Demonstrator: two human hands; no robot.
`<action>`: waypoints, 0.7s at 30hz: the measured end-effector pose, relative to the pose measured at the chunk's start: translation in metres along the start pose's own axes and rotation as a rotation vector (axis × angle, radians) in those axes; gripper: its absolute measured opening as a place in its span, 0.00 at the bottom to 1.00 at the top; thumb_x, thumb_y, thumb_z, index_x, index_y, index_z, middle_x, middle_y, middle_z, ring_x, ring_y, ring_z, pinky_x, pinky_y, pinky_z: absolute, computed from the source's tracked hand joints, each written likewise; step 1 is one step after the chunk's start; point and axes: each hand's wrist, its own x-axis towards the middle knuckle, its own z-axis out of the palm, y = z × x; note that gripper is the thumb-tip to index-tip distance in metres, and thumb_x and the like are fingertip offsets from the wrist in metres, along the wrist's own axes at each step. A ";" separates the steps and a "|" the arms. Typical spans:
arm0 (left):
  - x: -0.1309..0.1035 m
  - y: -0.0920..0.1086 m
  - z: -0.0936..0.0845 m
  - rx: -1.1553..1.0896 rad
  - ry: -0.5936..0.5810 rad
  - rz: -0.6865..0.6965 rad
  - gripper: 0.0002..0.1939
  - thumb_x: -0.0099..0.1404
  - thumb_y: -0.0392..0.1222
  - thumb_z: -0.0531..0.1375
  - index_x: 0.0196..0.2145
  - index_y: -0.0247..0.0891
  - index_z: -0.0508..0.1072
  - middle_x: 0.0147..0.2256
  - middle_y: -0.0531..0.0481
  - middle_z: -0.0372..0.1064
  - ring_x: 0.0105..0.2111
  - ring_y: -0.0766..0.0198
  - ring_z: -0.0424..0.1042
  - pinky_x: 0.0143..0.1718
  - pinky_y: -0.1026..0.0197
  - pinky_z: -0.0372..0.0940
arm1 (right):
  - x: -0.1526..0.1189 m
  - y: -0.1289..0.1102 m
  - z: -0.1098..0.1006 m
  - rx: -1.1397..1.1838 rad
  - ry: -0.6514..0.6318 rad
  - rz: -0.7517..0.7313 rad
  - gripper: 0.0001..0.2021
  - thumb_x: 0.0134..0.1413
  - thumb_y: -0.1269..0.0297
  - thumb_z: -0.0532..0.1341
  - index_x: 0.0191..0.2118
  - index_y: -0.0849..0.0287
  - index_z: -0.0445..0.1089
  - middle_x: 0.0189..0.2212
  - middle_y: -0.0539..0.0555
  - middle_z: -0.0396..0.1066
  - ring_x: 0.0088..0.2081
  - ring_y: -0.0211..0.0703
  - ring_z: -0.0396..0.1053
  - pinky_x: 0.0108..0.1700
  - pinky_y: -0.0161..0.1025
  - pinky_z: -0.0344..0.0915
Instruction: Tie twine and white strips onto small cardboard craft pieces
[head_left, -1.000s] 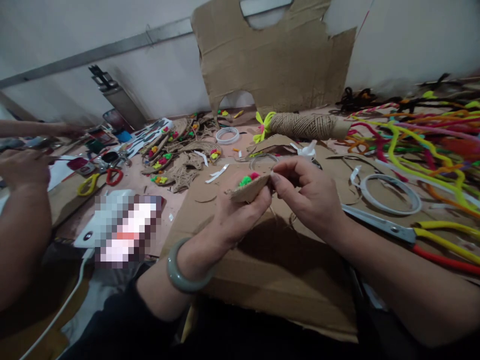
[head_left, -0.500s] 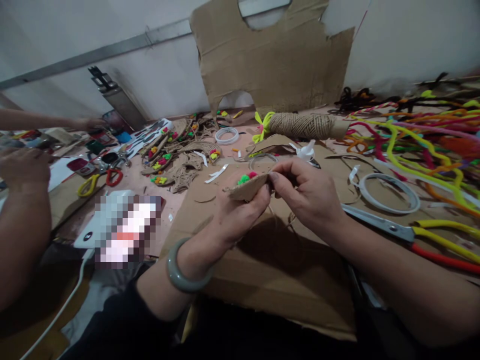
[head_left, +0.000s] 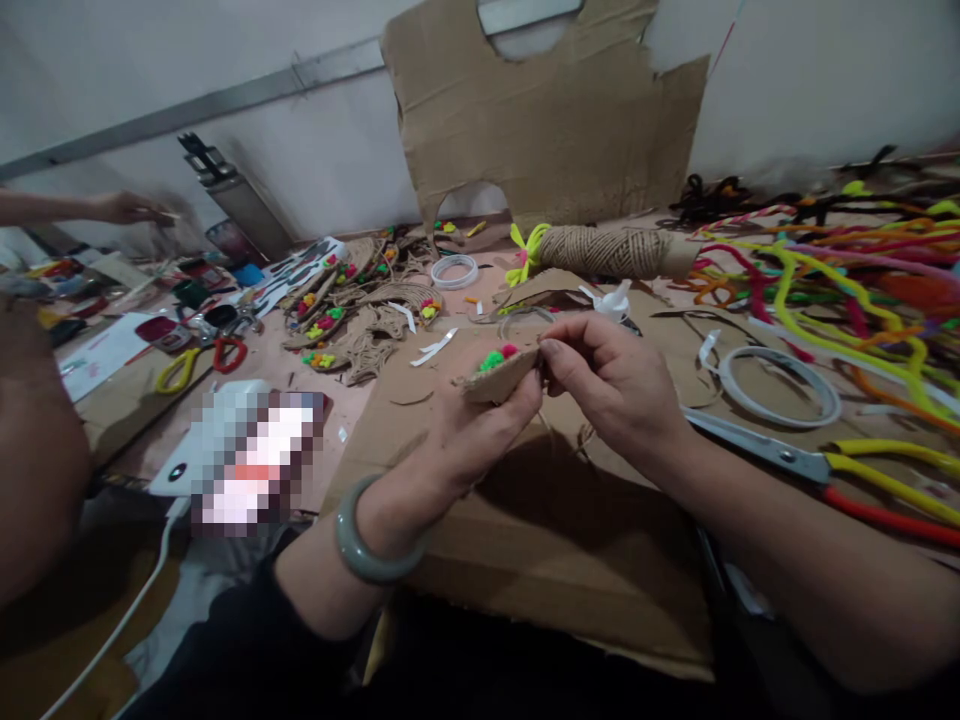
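We are holding the cardboard piece point(head_left: 501, 380) above the cardboard sheet point(head_left: 540, 590), our left hand point(head_left: 480, 435) clamping its fingers around the body while our right hand point(head_left: 619, 385) is pinching the tip — whether twine is caught there too, we cannot tell. Green and pink decorations point(head_left: 493, 361) are already sitting on it, but loose strands point(head_left: 553, 437) are trailing below, so we are judging it unfinished — similar decorated pieces point(head_left: 324, 322) are lying piled on the desk point(head_left: 346, 402).
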 end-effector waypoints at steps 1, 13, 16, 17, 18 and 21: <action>0.000 0.000 0.000 -0.007 0.000 -0.002 0.05 0.62 0.41 0.62 0.29 0.40 0.72 0.27 0.54 0.72 0.27 0.67 0.71 0.31 0.63 0.69 | 0.000 0.000 0.000 0.004 0.001 0.003 0.08 0.60 0.60 0.57 0.35 0.57 0.69 0.27 0.50 0.70 0.31 0.41 0.68 0.31 0.38 0.64; 0.001 0.007 -0.002 -0.015 0.015 -0.110 0.05 0.60 0.42 0.63 0.28 0.41 0.72 0.26 0.54 0.71 0.25 0.66 0.70 0.28 0.63 0.69 | 0.000 -0.002 0.002 0.103 -0.042 0.048 0.07 0.59 0.60 0.57 0.35 0.56 0.68 0.24 0.48 0.68 0.27 0.38 0.66 0.32 0.39 0.65; -0.001 0.002 -0.002 -0.011 0.024 -0.089 0.07 0.60 0.44 0.63 0.28 0.40 0.73 0.27 0.53 0.72 0.26 0.66 0.70 0.30 0.63 0.69 | 0.000 -0.002 0.003 0.092 -0.044 0.047 0.07 0.59 0.61 0.57 0.34 0.56 0.68 0.25 0.48 0.68 0.28 0.38 0.66 0.32 0.38 0.65; -0.001 0.000 -0.001 -0.029 0.019 -0.096 0.07 0.61 0.45 0.63 0.28 0.40 0.73 0.27 0.53 0.72 0.26 0.66 0.70 0.29 0.63 0.69 | 0.000 -0.002 0.003 0.095 -0.044 0.052 0.07 0.59 0.61 0.57 0.33 0.57 0.68 0.25 0.48 0.68 0.28 0.38 0.65 0.32 0.38 0.65; -0.002 -0.001 -0.001 -0.052 0.017 -0.111 0.08 0.61 0.46 0.63 0.29 0.40 0.73 0.26 0.53 0.72 0.26 0.66 0.70 0.29 0.63 0.68 | 0.000 -0.001 0.003 0.100 -0.042 0.059 0.07 0.59 0.61 0.57 0.33 0.57 0.68 0.25 0.48 0.68 0.28 0.38 0.65 0.32 0.38 0.65; -0.003 0.000 0.000 -0.082 0.012 -0.168 0.10 0.60 0.46 0.63 0.26 0.40 0.72 0.24 0.54 0.70 0.23 0.67 0.69 0.26 0.64 0.67 | 0.001 0.000 0.004 0.125 -0.045 0.090 0.06 0.58 0.62 0.57 0.33 0.57 0.68 0.24 0.48 0.67 0.27 0.37 0.65 0.32 0.38 0.65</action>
